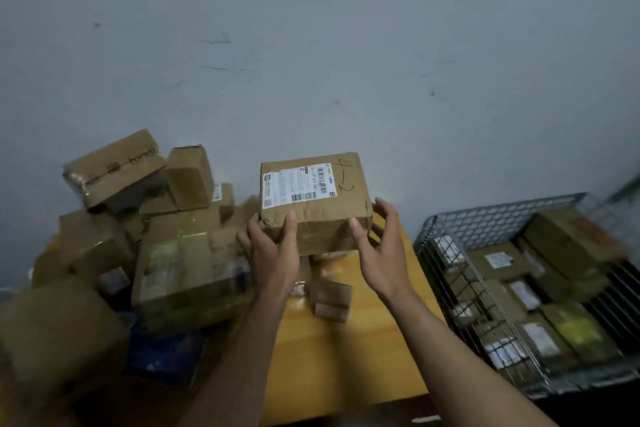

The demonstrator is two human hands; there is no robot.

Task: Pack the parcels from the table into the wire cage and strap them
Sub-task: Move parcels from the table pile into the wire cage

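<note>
A brown cardboard parcel [313, 198] with a white shipping label and "4-2" written on top is raised above the wooden table [346, 350]. My left hand [273, 253] holds its near left corner, thumb on the front face. My right hand [379, 250] cups its near right corner with spread fingers. A heap of brown parcels [145, 218] covers the left of the table. The wire cage [485, 291] stands to the right, below table height, with several labelled parcels inside.
A small brown box [330, 298] lies on the table under my hands. A large box [52, 333] sits at the near left, with a blue item [162, 354] beside it. A plain grey wall rises behind the table.
</note>
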